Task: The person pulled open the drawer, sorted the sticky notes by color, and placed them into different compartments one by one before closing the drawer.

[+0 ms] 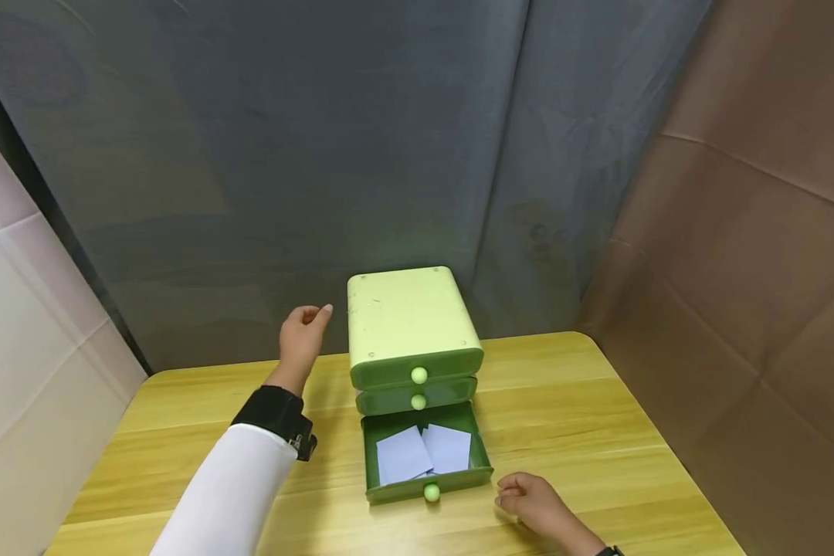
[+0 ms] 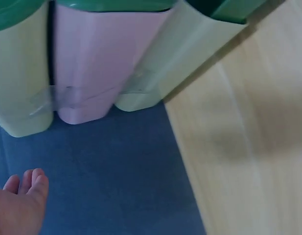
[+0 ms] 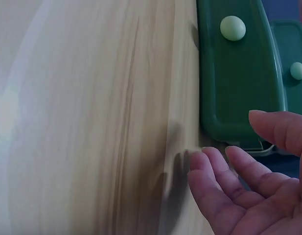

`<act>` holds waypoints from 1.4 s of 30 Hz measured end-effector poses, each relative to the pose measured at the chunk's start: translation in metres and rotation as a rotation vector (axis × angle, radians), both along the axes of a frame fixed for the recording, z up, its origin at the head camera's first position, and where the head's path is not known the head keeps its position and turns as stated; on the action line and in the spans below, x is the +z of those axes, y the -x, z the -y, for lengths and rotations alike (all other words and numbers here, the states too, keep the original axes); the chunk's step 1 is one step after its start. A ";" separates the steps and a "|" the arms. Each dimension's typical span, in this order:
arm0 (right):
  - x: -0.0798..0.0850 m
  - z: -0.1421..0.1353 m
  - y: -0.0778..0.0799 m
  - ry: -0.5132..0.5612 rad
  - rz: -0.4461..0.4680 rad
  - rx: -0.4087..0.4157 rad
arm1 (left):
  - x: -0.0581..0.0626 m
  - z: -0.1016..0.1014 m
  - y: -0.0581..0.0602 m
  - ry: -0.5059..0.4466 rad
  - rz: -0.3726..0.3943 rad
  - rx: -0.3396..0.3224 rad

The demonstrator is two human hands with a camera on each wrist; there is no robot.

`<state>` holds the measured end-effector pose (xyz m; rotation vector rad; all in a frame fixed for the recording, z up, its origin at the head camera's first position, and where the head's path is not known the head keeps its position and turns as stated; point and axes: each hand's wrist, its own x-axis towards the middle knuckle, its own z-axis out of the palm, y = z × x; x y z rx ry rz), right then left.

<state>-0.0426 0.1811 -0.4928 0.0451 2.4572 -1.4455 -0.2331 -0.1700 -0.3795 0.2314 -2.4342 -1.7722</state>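
Observation:
A small desktop drawer cabinet (image 1: 410, 316) with a pale green top and dark green fronts stands at the back of the table. Its bottom drawer (image 1: 396, 492) is pulled out, with white paper squares (image 1: 405, 454) lying inside. The upper two drawers look closed. My left hand (image 1: 302, 340) hovers left of the cabinet, fingers loosely bent and holding nothing. In the left wrist view, clear tape (image 2: 87, 98) crosses the stacked casings, the middle one pink (image 2: 102, 63). By the pulled-out drawer's front right corner, my right hand (image 1: 538, 506) has relaxed fingers and holds nothing.
The wooden table (image 1: 584, 409) ends close behind the cabinet at a dark grey curtain (image 1: 320, 154). A brown cloth wall (image 1: 750, 232) borders the right side, a white one (image 1: 35, 324) the left. Round pale knobs (image 1: 419, 375) stick out from the drawer fronts.

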 end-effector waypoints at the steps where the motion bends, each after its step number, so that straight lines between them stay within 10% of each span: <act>1: 0.000 0.001 -0.001 0.020 0.013 0.009 | 0.003 -0.002 0.002 -0.003 -0.003 -0.007; 17: -0.008 0.041 -0.011 0.229 0.193 0.042 | 0.030 -0.012 0.019 0.071 0.022 -0.134; 42: -0.014 0.092 -0.032 0.489 0.316 0.027 | 0.029 -0.021 0.016 0.032 0.017 -0.143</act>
